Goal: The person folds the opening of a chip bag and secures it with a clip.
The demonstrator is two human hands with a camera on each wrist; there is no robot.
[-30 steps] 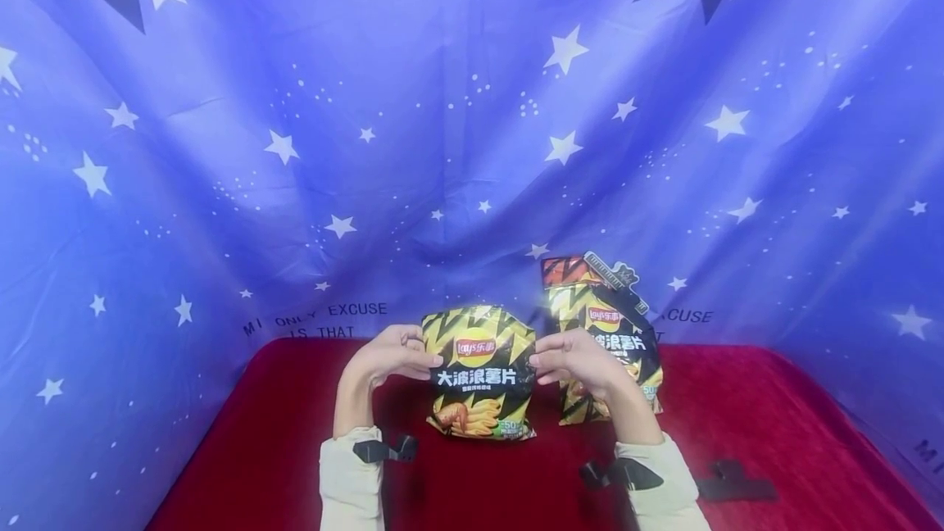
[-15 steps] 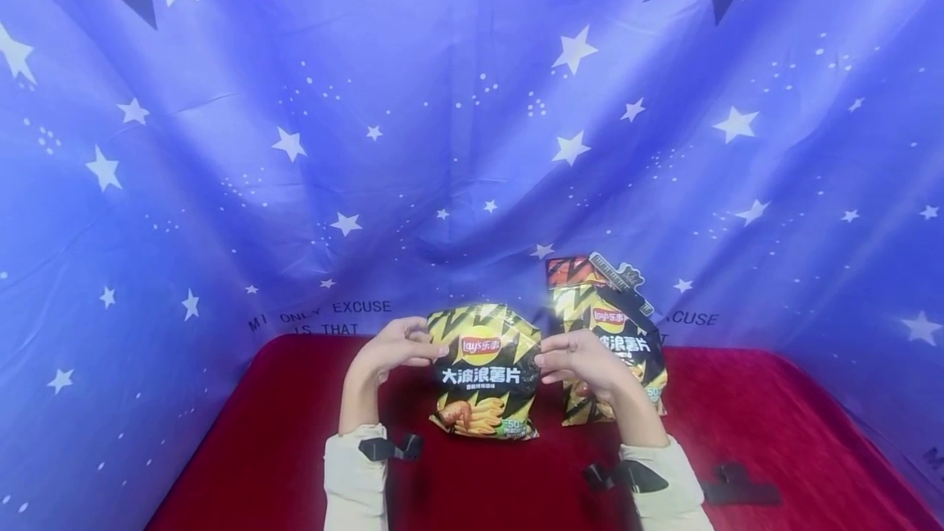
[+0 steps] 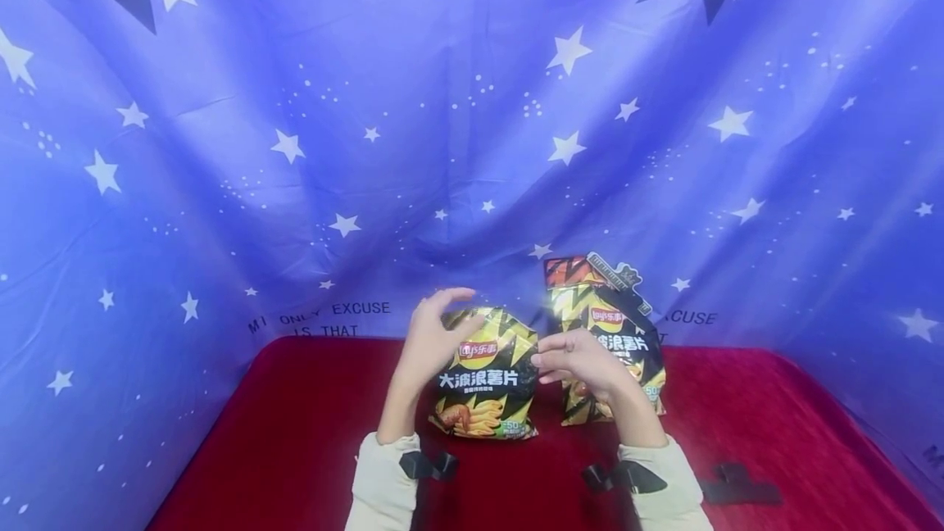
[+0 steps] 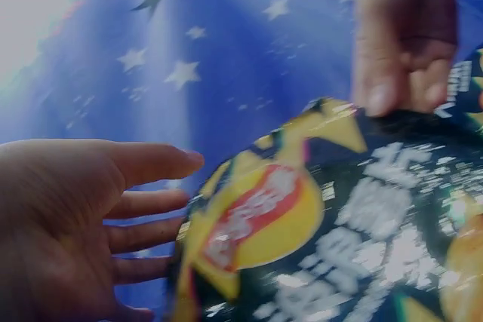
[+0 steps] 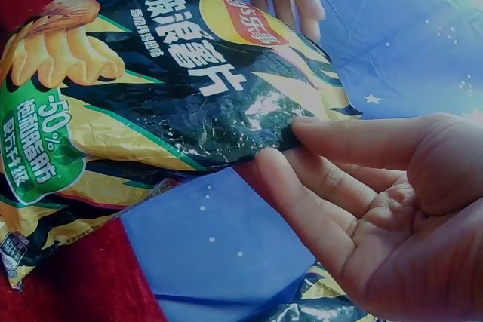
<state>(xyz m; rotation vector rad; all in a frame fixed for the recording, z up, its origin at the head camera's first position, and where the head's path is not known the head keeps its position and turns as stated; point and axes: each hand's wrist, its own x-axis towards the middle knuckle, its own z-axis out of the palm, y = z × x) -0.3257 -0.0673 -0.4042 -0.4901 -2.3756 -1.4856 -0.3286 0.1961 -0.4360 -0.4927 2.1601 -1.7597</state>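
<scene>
A black-and-yellow bag of chips stands near the middle of the table in the head view. My right hand pinches its right edge between thumb and fingertips, as the right wrist view also shows at the bag's dark side. At the top left corner is my left hand, its fingers spread around the upper edge and its thumb in front. In the left wrist view those fingers are straight and hold nothing; whether they touch the bag I cannot tell. The bag's top left part is partly hidden by this hand.
Behind my right hand stands a second chip bag, its folded top showing red, with a piano-key patterned clip across it. A flat black object lies on the red cloth at right. A blue starry curtain hangs behind.
My left hand has let go of the bag's left edge and moved up and right to its top left corner, fingers opening. My right hand keeps its pinch; the bag stays about where it was.
</scene>
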